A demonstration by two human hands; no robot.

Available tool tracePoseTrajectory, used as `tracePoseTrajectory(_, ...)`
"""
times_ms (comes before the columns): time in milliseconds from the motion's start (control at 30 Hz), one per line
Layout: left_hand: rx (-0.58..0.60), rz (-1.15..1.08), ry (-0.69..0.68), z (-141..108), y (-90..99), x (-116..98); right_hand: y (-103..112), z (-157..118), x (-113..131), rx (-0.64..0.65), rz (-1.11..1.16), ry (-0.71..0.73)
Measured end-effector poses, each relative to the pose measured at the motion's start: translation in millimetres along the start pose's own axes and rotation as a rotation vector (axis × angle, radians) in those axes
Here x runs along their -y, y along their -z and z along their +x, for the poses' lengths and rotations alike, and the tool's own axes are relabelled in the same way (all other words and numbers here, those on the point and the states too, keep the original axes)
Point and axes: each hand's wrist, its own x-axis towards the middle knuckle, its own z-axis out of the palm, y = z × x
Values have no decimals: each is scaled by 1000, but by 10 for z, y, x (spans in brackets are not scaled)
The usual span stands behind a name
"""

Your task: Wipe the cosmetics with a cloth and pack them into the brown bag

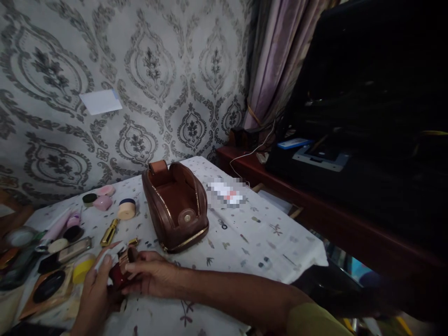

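Observation:
Both hands meet at the lower left over a small dark red bottle (118, 275) with a shiny rose-gold top. My right hand (156, 274) has its fingers closed around the top end of the bottle. From the other side, my left hand (94, 291) grips the body, thumb up, with a white tissue-like piece (111, 252) by the thumb. Part of the bottle is hidden by the fingers. Just beyond the hands stands a brown leather toiletry bag (157, 219), unzipped, its brown inside showing. A gold tube (109, 232) lies to the left of the bag.
Cosmetics crowd the table's left side: a yellow-lidded jar (83, 268), a round black compact (49, 285), a cream jar with a dark lid (126, 210) and pink pots (102, 202). A patterned white cloth (259, 233) covers the table. A dark red desk (315, 205) stands right.

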Motion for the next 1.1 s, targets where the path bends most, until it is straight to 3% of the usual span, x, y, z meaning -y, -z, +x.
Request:
tracePoseTrajectory(133,5,39,-44,111,50,99,-5,7,-47,-7,-32,19)
tracePoseTrajectory(400,-132,154,-209,68,86,175,1,-9,-8,-9,-60,36)
tracePoseTrajectory(533,-192,138,-140,73,114,222,27,18,5,-20,-79,43)
tracePoseTrajectory(733,-80,-66,28,44,49,175,37,9,19,20,-102,45)
tracePoseTrajectory(867,-40,-54,12,34,15,150,72,24,12,40,-49,47)
tracePoseTrajectory(1100,-90,8,24,80,4,198,109,89,0,18,59,39)
